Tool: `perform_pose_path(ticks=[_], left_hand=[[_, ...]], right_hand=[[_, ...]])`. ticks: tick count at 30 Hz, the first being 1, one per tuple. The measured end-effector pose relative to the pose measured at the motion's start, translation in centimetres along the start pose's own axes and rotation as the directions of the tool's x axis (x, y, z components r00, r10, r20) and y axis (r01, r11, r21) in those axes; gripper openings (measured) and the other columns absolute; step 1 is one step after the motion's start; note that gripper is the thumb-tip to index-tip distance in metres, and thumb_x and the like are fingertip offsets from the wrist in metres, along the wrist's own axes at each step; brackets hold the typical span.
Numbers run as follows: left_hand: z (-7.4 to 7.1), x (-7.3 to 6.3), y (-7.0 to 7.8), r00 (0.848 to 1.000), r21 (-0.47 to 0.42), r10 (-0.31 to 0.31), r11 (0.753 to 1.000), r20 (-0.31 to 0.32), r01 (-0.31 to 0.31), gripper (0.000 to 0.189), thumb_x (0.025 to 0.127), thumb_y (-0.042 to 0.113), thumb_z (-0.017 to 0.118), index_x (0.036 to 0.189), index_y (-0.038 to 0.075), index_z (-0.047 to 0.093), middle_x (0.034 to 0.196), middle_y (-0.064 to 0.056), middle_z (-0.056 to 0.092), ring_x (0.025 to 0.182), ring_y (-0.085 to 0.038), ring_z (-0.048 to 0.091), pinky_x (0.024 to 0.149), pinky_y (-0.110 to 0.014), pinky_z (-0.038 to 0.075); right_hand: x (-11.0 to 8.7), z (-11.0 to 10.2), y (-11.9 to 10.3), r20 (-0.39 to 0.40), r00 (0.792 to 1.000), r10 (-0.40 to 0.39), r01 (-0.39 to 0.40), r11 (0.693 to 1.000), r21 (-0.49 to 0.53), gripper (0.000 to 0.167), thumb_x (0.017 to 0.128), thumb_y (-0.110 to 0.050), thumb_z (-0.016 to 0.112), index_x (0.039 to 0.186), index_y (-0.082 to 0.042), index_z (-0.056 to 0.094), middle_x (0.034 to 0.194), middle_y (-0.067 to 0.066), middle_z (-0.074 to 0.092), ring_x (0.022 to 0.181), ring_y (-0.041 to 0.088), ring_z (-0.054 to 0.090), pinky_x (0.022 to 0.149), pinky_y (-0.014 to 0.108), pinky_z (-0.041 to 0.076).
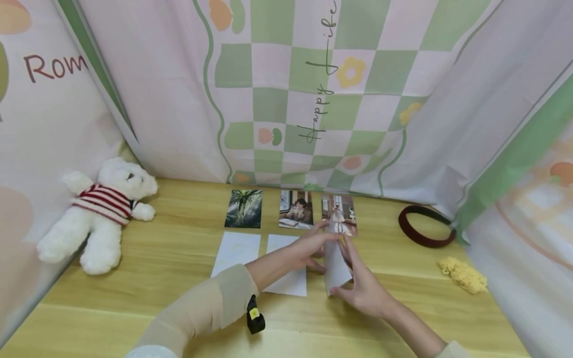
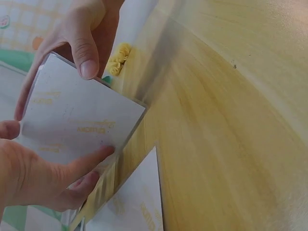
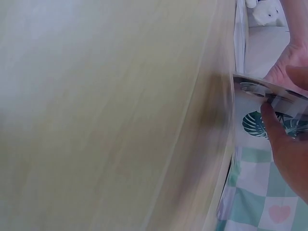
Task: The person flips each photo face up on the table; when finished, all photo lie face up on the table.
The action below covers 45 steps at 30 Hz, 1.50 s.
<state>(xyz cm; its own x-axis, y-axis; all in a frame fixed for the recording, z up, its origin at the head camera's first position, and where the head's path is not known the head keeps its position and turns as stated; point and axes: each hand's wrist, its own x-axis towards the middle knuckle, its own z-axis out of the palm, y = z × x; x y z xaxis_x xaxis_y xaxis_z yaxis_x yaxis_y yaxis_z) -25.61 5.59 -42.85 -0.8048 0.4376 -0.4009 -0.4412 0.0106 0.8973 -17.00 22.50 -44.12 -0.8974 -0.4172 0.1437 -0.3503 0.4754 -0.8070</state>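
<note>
Both hands hold a photo card tilted up off the wooden table. Its white back, printed with faint yellow lettering, faces the left wrist view. My left hand grips the far edge, one finger lying across the back. At the near edge, my right hand pinches the card with its thumb on the white side. The right wrist view shows part of the picture side, too slanted to make out. Two white cards lie flat to the left, one partly under the left forearm, the other farther left.
Three picture cards line the back: a plant, a person at a desk and a white-dressed figure, partly covered by the hands. A white teddy bear sits left. A dark red headband and yellow bundle lie right.
</note>
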Motion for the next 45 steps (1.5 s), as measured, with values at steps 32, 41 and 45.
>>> perform_pose_path(ticks=[32,41,45], left_hand=[[0.6,0.2,-0.9,0.998,-0.05,-0.008,0.999,0.069,0.011,0.047,0.102,0.024,0.049,0.139,-0.005,0.052,0.114,-0.013,0.067,0.097,-0.022,0.07,0.099,-0.044,0.062],[0.5,0.7,-1.7,0.993,0.336,0.082,0.941,-0.089,-0.048,0.102,0.071,-0.019,0.059,0.163,-0.002,0.017,0.167,-0.026,0.028,0.1,-0.026,0.059,0.071,-0.03,0.054],[0.6,0.4,-1.4,0.99,0.601,0.12,0.798,-0.075,-0.051,0.092,0.067,-0.019,0.064,0.153,0.005,0.042,0.151,-0.019,0.053,0.119,-0.025,0.058,0.078,-0.032,0.054]], right_hand=[[-0.9,-1.7,1.1,0.148,0.989,0.024,0.041,0.907,-0.419,0.095,0.08,-0.022,0.087,0.159,-0.004,0.038,0.166,0.027,0.032,0.147,0.055,0.039,0.114,0.072,0.04],[-0.6,-3.0,0.7,0.28,0.959,0.049,0.087,0.886,-0.455,0.089,0.083,-0.027,0.084,0.157,0.0,0.041,0.163,0.03,0.038,0.145,0.056,0.041,0.115,0.074,0.038],[-0.4,-3.7,0.7,0.339,0.937,0.083,0.088,0.885,-0.458,0.084,0.084,-0.025,0.082,0.154,0.001,0.045,0.162,0.032,0.038,0.144,0.059,0.04,0.115,0.076,0.036]])
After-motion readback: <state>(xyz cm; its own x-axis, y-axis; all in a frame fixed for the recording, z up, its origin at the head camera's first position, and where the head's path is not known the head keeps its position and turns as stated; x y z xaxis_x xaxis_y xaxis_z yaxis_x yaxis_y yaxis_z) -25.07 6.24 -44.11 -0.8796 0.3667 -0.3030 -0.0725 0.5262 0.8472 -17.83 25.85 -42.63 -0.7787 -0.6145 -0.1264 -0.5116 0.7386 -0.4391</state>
